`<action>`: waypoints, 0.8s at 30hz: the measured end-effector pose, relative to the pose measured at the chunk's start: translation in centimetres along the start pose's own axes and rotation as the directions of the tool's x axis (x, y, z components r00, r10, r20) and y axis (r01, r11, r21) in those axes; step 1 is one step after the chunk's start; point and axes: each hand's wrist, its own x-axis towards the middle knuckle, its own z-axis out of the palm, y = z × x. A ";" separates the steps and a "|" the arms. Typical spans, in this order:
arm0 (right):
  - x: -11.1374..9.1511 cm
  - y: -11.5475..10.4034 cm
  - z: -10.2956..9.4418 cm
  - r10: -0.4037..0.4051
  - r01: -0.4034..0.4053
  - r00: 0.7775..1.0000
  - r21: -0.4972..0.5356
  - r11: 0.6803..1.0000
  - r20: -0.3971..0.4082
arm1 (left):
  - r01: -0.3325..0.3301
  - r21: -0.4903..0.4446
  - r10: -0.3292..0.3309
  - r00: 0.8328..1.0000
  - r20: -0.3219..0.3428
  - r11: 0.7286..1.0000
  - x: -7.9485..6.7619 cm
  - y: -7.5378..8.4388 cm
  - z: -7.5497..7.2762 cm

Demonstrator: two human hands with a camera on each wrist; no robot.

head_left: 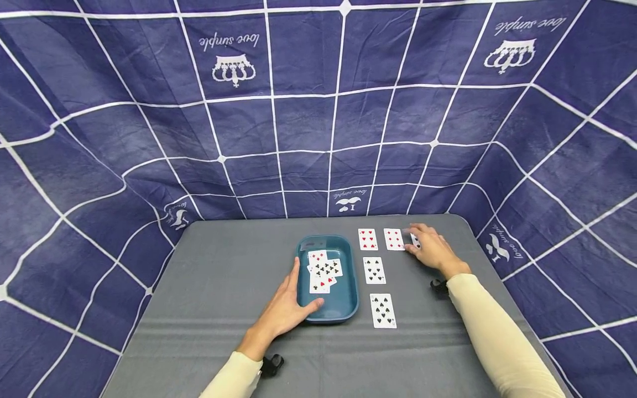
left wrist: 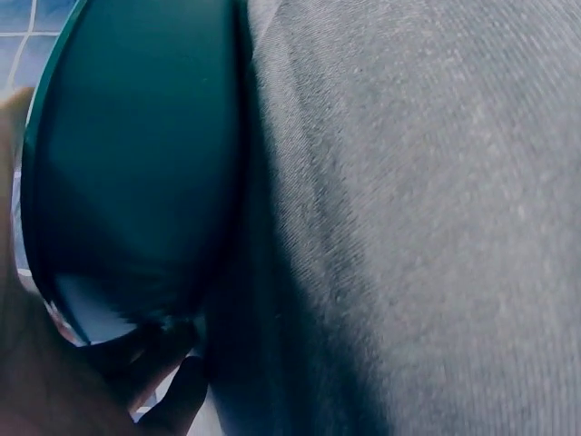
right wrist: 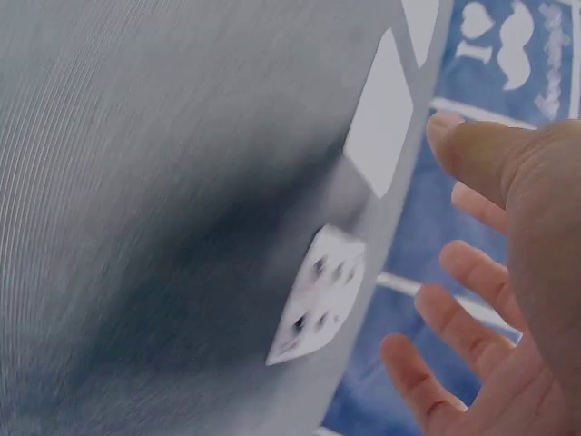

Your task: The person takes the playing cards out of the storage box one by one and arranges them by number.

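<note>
My left hand (head_left: pixel 283 304) lies along the left side of a blue tray (head_left: pixel 352 265), its thumb over the front rim and its other fingers stretched along the outer wall. Inside the tray is a loose pile of playing cards (head_left: pixel 325 269). My right hand (head_left: pixel 430 246) hovers with spread fingers over a black-pipped playing card (head_left: pixel 415 241) at the back right, partly covering it in the head view. In the right wrist view that hand (right wrist: pixel 499 282) stands apart from the black-pipped card (right wrist: pixel 322 295), with nothing between the fingers.
A hearts card (head_left: pixel 367 239) and a diamonds card (head_left: pixel 393 239) lie in the back row. Nearer are two spades cards (head_left: pixel 374 270) (head_left: pixel 382 310), right of the tray. The grey tabletop (head_left: pixel 224 276) meets a blue checked curtain (head_left: pixel 308 121) behind it and at both sides.
</note>
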 end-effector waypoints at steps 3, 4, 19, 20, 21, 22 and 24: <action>-0.1 -1.8 -0.3 -0.012 0.012 1.000 -0.029 1.000 0.001 | -0.018 -0.015 0.019 0.999 0.037 1.000 -0.2 -0.2 -0.3; -0.1 -2.4 -0.4 -0.020 0.019 1.000 -0.034 0.999 -0.001 | -0.025 -0.025 0.026 0.998 0.051 0.999 -0.2 -0.2 -0.4; 0.0 -9.8 -0.4 -0.220 0.216 0.975 -0.099 0.971 -0.026 | -0.034 -0.065 0.043 0.990 0.132 0.997 -0.6 -0.5 -1.4; 0.0 -10.3 -0.3 -0.228 0.225 0.974 -0.104 0.969 -0.017 | -0.036 -0.063 0.044 0.990 0.131 0.997 -0.6 -0.6 -1.3; 0.1 -10.8 -0.3 -0.234 0.232 0.972 -0.103 0.967 -0.008 | -0.037 -0.062 0.045 0.990 0.130 0.997 -0.6 -0.6 -1.3; 0.1 -11.3 -0.3 -0.246 0.244 0.969 -0.111 0.964 -0.004 | -0.038 -0.063 0.046 0.991 0.129 0.997 -0.6 -0.6 -1.2; 0.2 -12.3 -0.1 -0.268 0.266 0.963 -0.116 0.957 0.002 | -0.035 -0.067 0.043 0.991 0.127 0.997 -0.6 -0.6 -1.2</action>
